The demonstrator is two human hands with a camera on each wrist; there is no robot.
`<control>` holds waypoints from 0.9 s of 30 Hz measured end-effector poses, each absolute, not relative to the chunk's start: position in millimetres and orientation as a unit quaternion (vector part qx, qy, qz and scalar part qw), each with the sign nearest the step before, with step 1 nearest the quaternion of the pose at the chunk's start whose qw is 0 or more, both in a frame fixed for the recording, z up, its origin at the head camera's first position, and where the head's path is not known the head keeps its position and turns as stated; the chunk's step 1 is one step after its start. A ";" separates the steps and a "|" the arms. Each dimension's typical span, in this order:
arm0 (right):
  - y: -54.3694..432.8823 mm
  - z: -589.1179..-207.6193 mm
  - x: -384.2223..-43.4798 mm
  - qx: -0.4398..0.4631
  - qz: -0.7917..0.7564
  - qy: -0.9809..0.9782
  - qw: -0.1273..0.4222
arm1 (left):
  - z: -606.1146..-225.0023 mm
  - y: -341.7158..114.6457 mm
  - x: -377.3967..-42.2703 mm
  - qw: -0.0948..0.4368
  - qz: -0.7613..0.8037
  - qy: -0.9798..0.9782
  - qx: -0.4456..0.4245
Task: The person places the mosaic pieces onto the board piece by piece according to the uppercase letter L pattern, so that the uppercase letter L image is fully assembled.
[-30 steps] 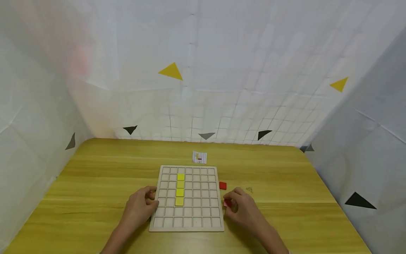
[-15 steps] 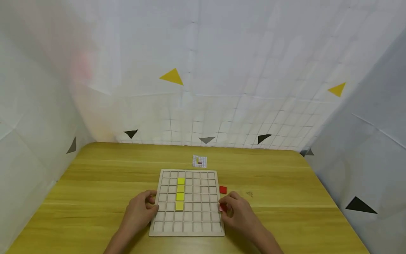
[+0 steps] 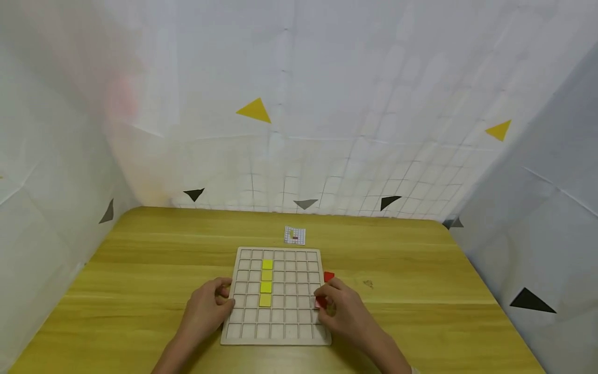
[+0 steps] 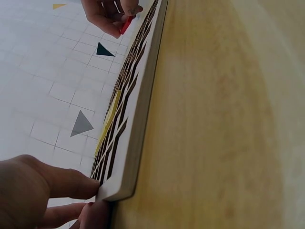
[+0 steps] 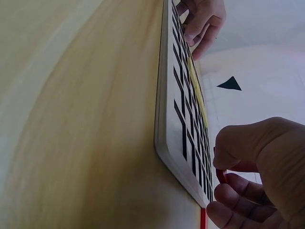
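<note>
A pale wooden grid board (image 3: 290, 330) lies on the table. Several yellow square tiles (image 3: 266, 287) form a column in its third column of cells from the left. My left hand (image 3: 205, 306) grips the board's left edge between thumb and fingers, seen close in the left wrist view. Just over the right edge of the board, my right hand (image 3: 343, 309) pinches a small red square tile (image 5: 221, 175) between thumb and fingertips; the fingers hide part of it. Another red tile (image 3: 329, 276) lies on the table beside the board's right edge, partly behind that hand.
A small printed card (image 3: 295, 235) with a grid pattern lies beyond the board. White sheeting (image 3: 327, 130) with yellow, black and grey triangles surrounds the back and sides of the wooden table (image 3: 411, 270).
My right hand has moved left with the pinched red tile, from the table beside the board to over its right edge. The left hand stays at the left edge.
</note>
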State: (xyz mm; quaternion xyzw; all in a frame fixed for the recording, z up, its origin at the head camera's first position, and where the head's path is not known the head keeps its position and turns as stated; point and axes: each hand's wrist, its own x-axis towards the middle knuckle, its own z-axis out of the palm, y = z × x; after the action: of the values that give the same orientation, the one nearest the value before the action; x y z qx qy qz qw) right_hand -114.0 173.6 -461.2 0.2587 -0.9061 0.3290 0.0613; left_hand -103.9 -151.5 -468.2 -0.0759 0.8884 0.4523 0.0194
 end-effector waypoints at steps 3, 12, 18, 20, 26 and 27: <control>170.7 -459.4 -115.1 0.266 0.330 -0.904 0.061 | -468.5 -151.2 -104.8 0.016 0.451 0.889 -0.074; 165.0 -459.2 -116.4 0.280 0.332 -0.899 0.061 | -466.9 -151.0 -104.2 0.012 0.448 0.891 -0.068; 160.5 -459.1 -116.7 0.294 0.335 -0.893 0.067 | -467.4 -151.1 -104.2 0.009 0.450 0.891 -0.066; 158.9 -459.2 -117.1 0.296 0.335 -0.892 0.065 | -467.2 -150.9 -103.9 0.010 0.453 0.889 -0.066; 154.3 -457.9 -117.3 0.293 0.330 -0.896 0.044 | -467.4 -150.5 -103.2 0.009 0.453 0.889 -0.067; 153.4 -457.6 -117.3 0.292 0.330 -0.897 0.040 | -467.5 -150.5 -103.3 0.008 0.452 0.890 -0.067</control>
State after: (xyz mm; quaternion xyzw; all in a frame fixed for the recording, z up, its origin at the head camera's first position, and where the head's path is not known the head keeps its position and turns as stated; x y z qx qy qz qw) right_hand -117.3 153.4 -457.6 0.2917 -0.8969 0.3299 0.0404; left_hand -103.3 -150.5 -467.5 -0.0667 0.8895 0.4519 0.0081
